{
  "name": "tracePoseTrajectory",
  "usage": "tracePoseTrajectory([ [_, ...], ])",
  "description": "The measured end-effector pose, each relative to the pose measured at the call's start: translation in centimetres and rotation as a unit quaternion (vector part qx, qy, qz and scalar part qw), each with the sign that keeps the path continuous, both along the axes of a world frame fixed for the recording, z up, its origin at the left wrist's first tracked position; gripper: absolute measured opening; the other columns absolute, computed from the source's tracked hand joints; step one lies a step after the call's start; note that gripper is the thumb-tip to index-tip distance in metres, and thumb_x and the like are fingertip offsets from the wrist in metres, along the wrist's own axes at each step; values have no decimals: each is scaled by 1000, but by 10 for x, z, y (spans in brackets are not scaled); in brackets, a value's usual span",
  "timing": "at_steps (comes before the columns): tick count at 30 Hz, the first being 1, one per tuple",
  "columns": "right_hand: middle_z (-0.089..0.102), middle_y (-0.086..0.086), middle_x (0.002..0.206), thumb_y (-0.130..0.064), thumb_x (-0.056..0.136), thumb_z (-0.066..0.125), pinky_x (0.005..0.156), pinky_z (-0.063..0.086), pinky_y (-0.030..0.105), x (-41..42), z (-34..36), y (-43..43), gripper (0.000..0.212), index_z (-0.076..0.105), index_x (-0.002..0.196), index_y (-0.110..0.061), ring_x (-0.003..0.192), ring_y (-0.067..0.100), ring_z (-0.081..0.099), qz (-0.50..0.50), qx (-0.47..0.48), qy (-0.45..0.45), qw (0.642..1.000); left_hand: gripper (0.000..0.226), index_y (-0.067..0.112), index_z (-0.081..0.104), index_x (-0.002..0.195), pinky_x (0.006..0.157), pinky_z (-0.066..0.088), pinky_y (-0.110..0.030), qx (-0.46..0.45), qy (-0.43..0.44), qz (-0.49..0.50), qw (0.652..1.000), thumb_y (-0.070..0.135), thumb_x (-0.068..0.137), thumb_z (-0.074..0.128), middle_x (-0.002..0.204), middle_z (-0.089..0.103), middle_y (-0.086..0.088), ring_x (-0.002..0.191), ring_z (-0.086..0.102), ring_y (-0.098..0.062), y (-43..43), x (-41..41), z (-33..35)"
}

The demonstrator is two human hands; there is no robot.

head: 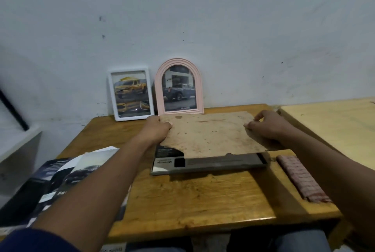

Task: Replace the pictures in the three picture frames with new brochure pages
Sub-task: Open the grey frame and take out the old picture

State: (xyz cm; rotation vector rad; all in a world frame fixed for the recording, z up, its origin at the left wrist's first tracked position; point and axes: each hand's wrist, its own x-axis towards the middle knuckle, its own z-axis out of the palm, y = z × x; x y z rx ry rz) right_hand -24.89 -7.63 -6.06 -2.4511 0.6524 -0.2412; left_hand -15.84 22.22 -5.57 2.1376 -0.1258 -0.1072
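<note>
Where the head view looks down, a stained brown board (209,132), chipped along its near edge, spans between the hands, over a grey frame (213,165) lying flat. The left hand (157,129) grips its left edge with curled fingers. The right hand (267,126) pinches its right edge. Beyond the left hand stand a white frame (130,93) and a pink frame (179,87).

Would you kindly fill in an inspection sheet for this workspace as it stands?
Surface: wooden table, stained.
Job's things: white frame and pink arched frame stand against the wall; grey frame lies flat under the brown backing board; brochure pages at the left edge.
Clutter: folded checked cloth, right.
Hands: left hand and right hand each grip a backing board edge.
Cables: nothing seen.
Surroundings: white wall; paler table alongside.
</note>
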Motion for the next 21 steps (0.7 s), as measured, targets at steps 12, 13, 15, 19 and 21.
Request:
tracePoseTrajectory([
  [12,61,5,101,-49,92,55,74,51,36,-108,-20,47,45,60,118,-12,88,21,57,12,-122,59,991,42,11,55,139,80,43,-33,172,-59,-21,983,30,102,49,133,60,-9,104,55,-24,41,-119,-29],
  [13,62,6,103,-51,91,55,78,52,38,-118,-23,47,47,61,117,-12,89,22,58,12,-127,64,990,41,13,56,137,80,42,-33,181,-57,-23,982,31,101,49,131,61,-9,105,56,-25,44,-126,-31],
  [15,64,8,106,-54,90,54,79,53,38,-136,-28,48,49,62,115,-12,90,24,59,14,-143,69,987,36,16,62,127,80,46,-33,191,-58,-33,979,34,98,50,121,65,-8,102,60,-25,49,-137,-36],
  [19,66,11,116,-54,89,53,82,51,37,-160,-37,53,53,61,121,-13,99,26,60,24,-173,90,981,37,11,62,120,73,47,-31,243,-54,-49,967,37,98,48,111,65,-7,96,60,-22,52,-154,-48],
  [21,65,11,118,-53,88,52,83,51,37,-162,-40,56,54,60,122,-13,98,26,59,24,-184,84,979,42,8,58,130,82,42,-30,261,-55,-51,963,36,100,45,128,61,-11,109,57,-26,51,-159,-53],
])
